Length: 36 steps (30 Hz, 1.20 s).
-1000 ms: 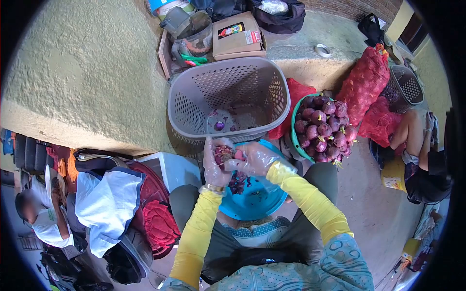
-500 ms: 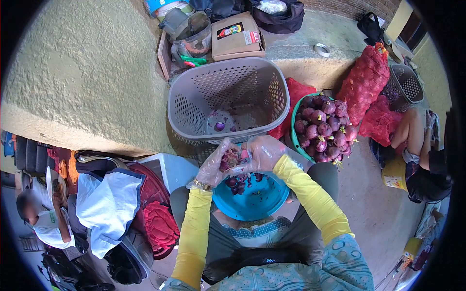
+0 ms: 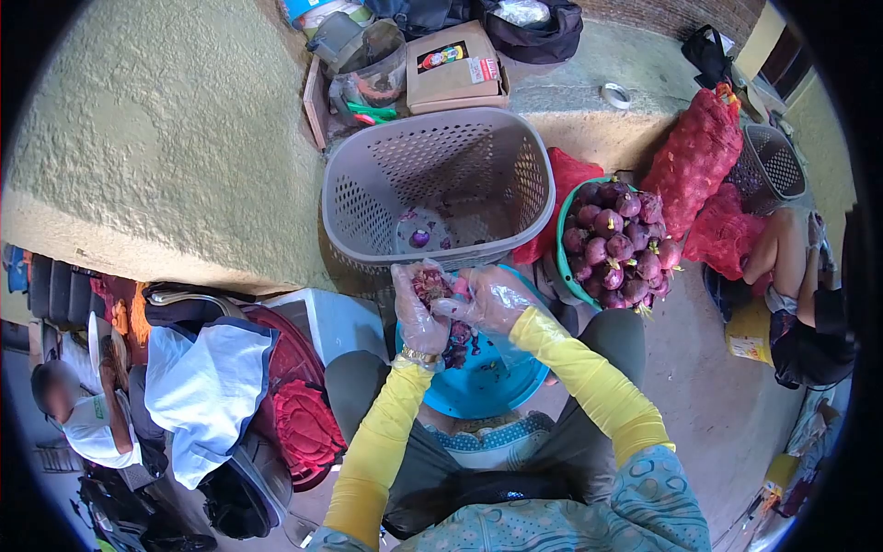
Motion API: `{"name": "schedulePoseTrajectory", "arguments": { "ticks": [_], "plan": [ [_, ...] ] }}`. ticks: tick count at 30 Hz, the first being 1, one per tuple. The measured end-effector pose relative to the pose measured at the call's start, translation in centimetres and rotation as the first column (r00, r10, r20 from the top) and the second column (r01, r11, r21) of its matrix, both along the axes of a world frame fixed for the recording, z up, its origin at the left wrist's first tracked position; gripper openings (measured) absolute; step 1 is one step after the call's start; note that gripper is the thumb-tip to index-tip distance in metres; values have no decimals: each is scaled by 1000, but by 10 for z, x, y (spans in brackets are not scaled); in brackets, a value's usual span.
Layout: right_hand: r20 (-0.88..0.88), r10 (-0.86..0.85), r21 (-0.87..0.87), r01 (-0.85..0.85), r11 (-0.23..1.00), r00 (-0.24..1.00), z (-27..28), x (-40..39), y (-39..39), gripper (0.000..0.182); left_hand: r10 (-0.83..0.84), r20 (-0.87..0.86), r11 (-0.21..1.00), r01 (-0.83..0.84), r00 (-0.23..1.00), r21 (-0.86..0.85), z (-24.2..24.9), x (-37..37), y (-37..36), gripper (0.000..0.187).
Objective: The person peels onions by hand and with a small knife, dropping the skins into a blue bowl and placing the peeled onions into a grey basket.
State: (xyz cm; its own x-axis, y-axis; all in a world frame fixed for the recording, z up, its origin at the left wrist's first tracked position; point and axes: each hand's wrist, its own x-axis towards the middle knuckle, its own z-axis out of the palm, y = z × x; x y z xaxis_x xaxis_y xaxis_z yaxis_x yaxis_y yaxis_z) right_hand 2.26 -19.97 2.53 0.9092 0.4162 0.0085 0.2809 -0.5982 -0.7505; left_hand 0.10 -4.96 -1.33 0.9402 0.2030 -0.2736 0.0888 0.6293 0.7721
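Over the near part of a blue basin (image 3: 487, 391), the left hand (image 3: 416, 324) is curled around a ragged red onion (image 3: 430, 283), its papery skin rough and loose. The right hand (image 3: 504, 304) meets it from the side, fingers closed on a small pink item (image 3: 460, 287) against the onion; whether that is a handle or a piece of onion, I cannot tell. Both hands are in clear gloves.

Dark red pieces (image 3: 457, 348) and scraps lie in the basin, partly hidden by the hands. Beyond it, the grey crate (image 3: 440, 256) holds one small purple onion (image 3: 419, 238) and bits of skin. Far more onions sit in a heap (image 3: 618, 244) above the rim of a green bowl (image 3: 562, 260), several with roots or shoots showing, and the red mesh sack (image 3: 694, 161) behind bulges. Little seems dealt with beside what remains, though the count cannot be read.

The crate stands close ahead and the knees flank the basin, leaving the hands a tight space. A white box (image 3: 336, 322) is beside the left knee; one person (image 3: 92, 428) is at far left, another's bent leg (image 3: 780, 253) at far right.
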Motion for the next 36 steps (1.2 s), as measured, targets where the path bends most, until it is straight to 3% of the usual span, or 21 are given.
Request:
{"name": "schedulePoseTrajectory", "arguments": {
  "ticks": [2, 4, 6, 7, 11, 17, 20, 23, 27, 29, 36],
  "plan": [
    [-79, -13, 43, 17, 999, 997, -1, 0, 0, 53, -28, 27, 1000, 27, 999, 15, -5, 1, 3, 56],
    [-88, 55, 58, -50, 997, 995, -7, 6, -4, 64, -56, 50, 998, 54, 997, 32, -9, 2, 10, 57],
    [-60, 134, 43, -131, 990, 989, -5, 18, -15, 64, -247, 7, 961, 244, 969, 131, -10, 10, 20, 59],
    [-33, 211, 27, -211, 977, 977, -2, 22, -19, 64, -437, -90, 888, 414, 895, -201, 20, 12, 25, 59],
    [57, 301, -123, -292, 948, 952, 5, 22, -26, 66, -555, -191, 832, 545, 810, -106, 17, 15, 28, 54],
    [134, 230, -310, -179, 934, 964, 10, 18, -27, 73, -373, -83, 922, 379, 924, 74, 13, 9, 14, 47],
    [97, 234, -352, -187, 917, 967, 19, 18, -30, 74, -390, -119, 919, 394, 913, 14, 18, 8, 12, 46],
    [53, 248, -329, -217, 919, 967, 25, 20, -32, 72, -442, -64, 892, 446, 895, 71, 3, 9, 17, 44],
    [135, 304, -334, -245, 910, 943, 16, 25, -40, 70, -492, -92, 870, 492, 866, -23, 7, 11, 15, 43],
    [167, 320, -323, -255, 911, 933, 15, 25, -41, 69, -549, -112, 834, 551, 828, -9, 6, 10, 19, 43],
    [108, 321, -278, -281, 918, 941, 10, 26, -43, 70, -514, -112, 849, 523, 851, 75, 14, 9, 15, 42]
  ]
}}
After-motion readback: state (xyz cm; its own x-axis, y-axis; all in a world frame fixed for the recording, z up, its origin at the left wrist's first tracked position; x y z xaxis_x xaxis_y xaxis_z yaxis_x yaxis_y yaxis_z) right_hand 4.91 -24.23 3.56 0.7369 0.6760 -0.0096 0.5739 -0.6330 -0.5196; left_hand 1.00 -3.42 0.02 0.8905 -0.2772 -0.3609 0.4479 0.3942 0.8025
